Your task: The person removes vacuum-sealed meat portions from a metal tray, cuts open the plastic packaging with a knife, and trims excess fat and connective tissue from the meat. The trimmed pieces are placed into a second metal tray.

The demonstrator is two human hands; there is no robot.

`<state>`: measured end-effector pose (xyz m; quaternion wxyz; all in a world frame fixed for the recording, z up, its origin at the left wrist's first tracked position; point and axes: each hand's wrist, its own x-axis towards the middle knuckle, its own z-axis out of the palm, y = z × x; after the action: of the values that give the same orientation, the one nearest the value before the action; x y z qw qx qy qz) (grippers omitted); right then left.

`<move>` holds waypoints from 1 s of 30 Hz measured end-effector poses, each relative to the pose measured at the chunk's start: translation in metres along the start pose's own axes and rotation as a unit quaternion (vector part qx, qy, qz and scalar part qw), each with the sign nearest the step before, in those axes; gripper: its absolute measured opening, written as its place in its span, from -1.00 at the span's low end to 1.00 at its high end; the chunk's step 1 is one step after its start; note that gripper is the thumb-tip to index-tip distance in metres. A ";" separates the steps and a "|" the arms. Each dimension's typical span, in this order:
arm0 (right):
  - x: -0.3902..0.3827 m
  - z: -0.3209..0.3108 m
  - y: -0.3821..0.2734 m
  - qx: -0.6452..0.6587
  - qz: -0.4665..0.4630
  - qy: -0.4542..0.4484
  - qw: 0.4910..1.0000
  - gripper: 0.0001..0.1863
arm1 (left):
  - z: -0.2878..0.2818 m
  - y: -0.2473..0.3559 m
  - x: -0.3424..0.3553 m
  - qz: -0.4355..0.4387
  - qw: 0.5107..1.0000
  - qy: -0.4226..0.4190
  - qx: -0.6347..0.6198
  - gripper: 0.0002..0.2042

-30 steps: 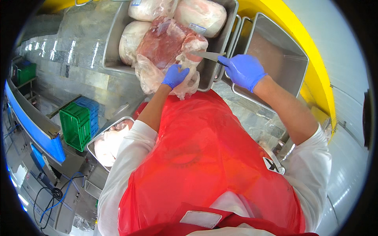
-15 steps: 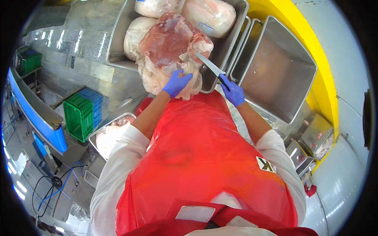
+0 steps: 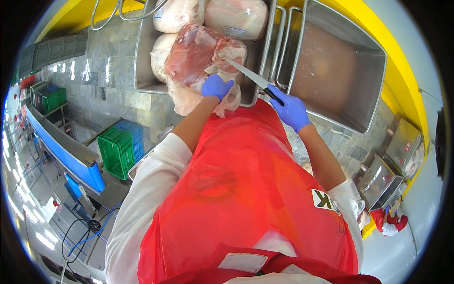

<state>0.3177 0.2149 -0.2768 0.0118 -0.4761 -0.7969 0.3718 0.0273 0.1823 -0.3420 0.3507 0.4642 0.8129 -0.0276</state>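
Observation:
A large piece of raw red meat (image 3: 189, 57) rests on white wrapped blocks (image 3: 235, 16) in a steel bin (image 3: 144, 71), with crumpled clear plastic (image 3: 184, 99) hanging over its near edge. My left hand (image 3: 215, 86), in a blue glove, has its fingers curled on the plastic at the meat's near side. My right hand (image 3: 289, 110), also gloved, is closed on the black handle of a long knife (image 3: 253, 75); the blade points up-left, its tip at the pale part on the meat's right.
A second steel bin (image 3: 336, 61) stands at right beside a yellow band (image 3: 402, 80). Green crates (image 3: 116, 154) and a blue-edged conveyor (image 3: 64, 146) are at left, cables (image 3: 90, 227) below them. At lower right are steel containers (image 3: 378, 184) and another person in red (image 3: 388, 220).
My right hand has dropped down and toward my body, turning the knife to a steeper slant with its tip on the meat. My left hand stays at the plastic. The view has shifted slightly.

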 end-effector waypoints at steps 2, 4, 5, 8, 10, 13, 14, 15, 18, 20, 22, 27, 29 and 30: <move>-0.022 -0.009 0.004 0.021 0.005 0.024 0.999 -0.48 | 0.023 -0.003 0.021 -0.021 0.999 -0.021 -0.032 -0.49; -0.044 -0.015 0.009 0.045 0.032 0.043 0.998 -0.47 | 0.061 -0.017 0.049 -0.011 0.998 -0.027 -0.048 -0.58; -0.056 -0.015 0.013 0.058 0.050 0.056 0.996 -0.47 | 0.060 -0.012 0.052 0.082 0.993 -0.049 0.072 -0.63; -0.083 -0.016 0.017 0.094 0.143 0.036 0.985 -0.46 | 0.070 -0.024 0.063 0.237 0.954 -0.031 0.180 -0.74; -0.088 -0.011 0.020 0.083 0.147 0.011 0.986 -0.46 | 0.111 -0.063 0.065 0.161 0.984 0.034 -0.069 -0.78; -0.096 0.004 0.025 0.046 0.098 0.022 0.994 -0.46 | 0.086 -0.067 0.030 0.058 0.913 0.013 -0.404 -0.81; -0.096 0.006 0.023 0.029 0.067 0.029 0.997 -0.46 | 0.075 -0.065 0.020 0.075 0.909 0.015 -0.411 -0.81; -0.090 0.004 0.015 -0.001 0.046 0.022 0.999 -0.46 | 0.064 -0.064 0.013 0.093 0.903 0.020 -0.418 -0.80; -0.078 -0.014 -0.015 -0.093 -0.025 0.018 0.995 -0.47 | 0.025 -0.057 -0.029 0.054 0.882 0.000 -0.468 -0.77; -0.062 -0.029 -0.040 -0.136 -0.050 0.014 0.989 -0.48 | 0.013 -0.065 -0.040 0.020 0.866 -0.010 -0.499 -0.75; -0.044 -0.046 -0.067 -0.194 -0.071 -0.007 0.978 -0.51 | 0.014 -0.076 -0.046 0.003 0.850 -0.010 -0.526 -0.73; -0.006 -0.077 -0.119 -0.273 -0.128 -0.054 0.952 -0.57 | 0.010 -0.061 -0.053 0.008 0.809 -0.006 -0.588 -0.69; 0.011 -0.090 -0.161 -0.319 -0.155 -0.095 0.930 -0.60 | 0.020 -0.064 -0.053 0.011 0.774 0.017 -0.633 -0.67; 0.024 -0.094 -0.180 -0.342 -0.164 -0.129 0.916 -0.62 | 0.027 -0.064 -0.050 0.013 0.753 0.033 -0.657 -0.67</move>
<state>0.2051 0.2391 -0.1081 -0.1940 -0.2620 -0.9368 0.1270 0.0087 0.0992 -0.3500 0.5423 0.1308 0.6359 0.5333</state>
